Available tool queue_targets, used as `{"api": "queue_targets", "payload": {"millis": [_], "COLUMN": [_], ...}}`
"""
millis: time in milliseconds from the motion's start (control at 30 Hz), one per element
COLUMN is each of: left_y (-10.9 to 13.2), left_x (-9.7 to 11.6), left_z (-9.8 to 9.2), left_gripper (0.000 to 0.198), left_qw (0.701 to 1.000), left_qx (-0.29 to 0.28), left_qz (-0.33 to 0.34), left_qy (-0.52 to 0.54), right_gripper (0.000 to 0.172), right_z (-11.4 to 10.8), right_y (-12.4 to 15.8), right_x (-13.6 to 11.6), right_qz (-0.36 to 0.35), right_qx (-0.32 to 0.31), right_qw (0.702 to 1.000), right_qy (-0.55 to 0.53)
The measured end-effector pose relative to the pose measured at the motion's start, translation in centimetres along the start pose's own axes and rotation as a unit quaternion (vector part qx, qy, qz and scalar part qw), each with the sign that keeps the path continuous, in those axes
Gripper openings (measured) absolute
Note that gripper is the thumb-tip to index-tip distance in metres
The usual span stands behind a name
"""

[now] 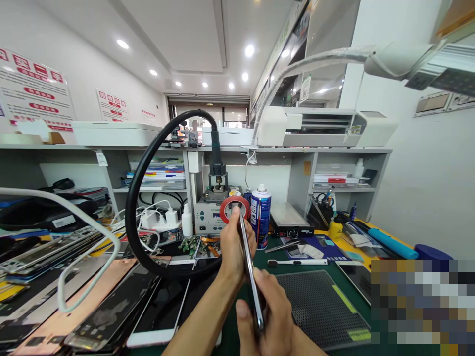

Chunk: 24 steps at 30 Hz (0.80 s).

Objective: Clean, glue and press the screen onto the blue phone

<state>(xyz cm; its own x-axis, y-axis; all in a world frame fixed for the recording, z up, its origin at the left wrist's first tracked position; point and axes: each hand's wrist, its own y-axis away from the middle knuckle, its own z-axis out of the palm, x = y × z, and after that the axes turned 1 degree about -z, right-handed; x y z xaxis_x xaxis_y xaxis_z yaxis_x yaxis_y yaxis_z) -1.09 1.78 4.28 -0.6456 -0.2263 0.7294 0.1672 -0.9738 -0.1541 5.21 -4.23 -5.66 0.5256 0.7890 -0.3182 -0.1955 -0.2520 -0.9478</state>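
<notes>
Between my hands is a smartphone (252,277), seen nearly edge-on with its shiny silver frame toward me. My left hand (232,247) is closed around its far end, thumb pointing up. Around the near end my right hand (274,306) is wrapped, with fingers on both sides. A roll of red tape (224,210) appears just beyond my left thumb; whether the thumb touches it I cannot tell. Right of that hand stands a blue spray can (261,217). The phone's broad faces are mostly hidden.
A thick black hose (133,202) loops left of my hands from a hot-air station (206,217). Phones and screens (111,301) crowd the left side. A perforated mat (319,301), a white brush (297,262) and a heating plate (289,217) lie right. A lamp (389,59) hangs above.
</notes>
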Motion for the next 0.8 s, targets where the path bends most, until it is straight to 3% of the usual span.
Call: {"api": "queue_targets", "payload": {"millis": [100, 200, 300, 433, 600, 800], "left_y": [-0.4, -0.8, -1.2, -1.7, -2.6, -3.1], "left_x": [0.1, -0.2, -0.3, -0.1, -0.5, -1.2], "left_z": [-0.5, -0.8, -1.0, -1.4, -2.0, -2.6], "left_gripper": [0.052, 0.052, 0.052, 0.048, 0.053, 0.053], "left_qw": [1.0, 1.0, 1.0, 0.998, 0.998, 0.997], "left_qx": [0.006, 0.001, -0.021, -0.051, -0.032, -0.016], "left_qz": [0.014, 0.016, 0.008, -0.014, -0.033, -0.055], "left_qy": [-0.007, -0.007, -0.011, -0.022, -0.042, -0.048], "right_gripper": [0.045, 0.055, 0.061, 0.062, 0.065, 0.066], "right_z": [-0.2, -0.1, 0.4, 0.8, 0.5, 0.1], "right_y": [-1.2, -2.1, -2.0, -1.5, -2.3, -3.1], "right_x": [-0.4, 0.1, 0.6, 0.5, 0.3, 1.3], "right_qz": [0.016, -0.033, -0.075, -0.048, -0.008, -0.012], "right_qx": [-0.061, -0.109, -0.12, -0.142, -0.176, -0.161], "right_qw": [0.998, 0.991, 0.988, 0.986, 0.978, 0.975], "right_qy": [-0.013, -0.064, -0.059, -0.069, -0.112, -0.155]}}
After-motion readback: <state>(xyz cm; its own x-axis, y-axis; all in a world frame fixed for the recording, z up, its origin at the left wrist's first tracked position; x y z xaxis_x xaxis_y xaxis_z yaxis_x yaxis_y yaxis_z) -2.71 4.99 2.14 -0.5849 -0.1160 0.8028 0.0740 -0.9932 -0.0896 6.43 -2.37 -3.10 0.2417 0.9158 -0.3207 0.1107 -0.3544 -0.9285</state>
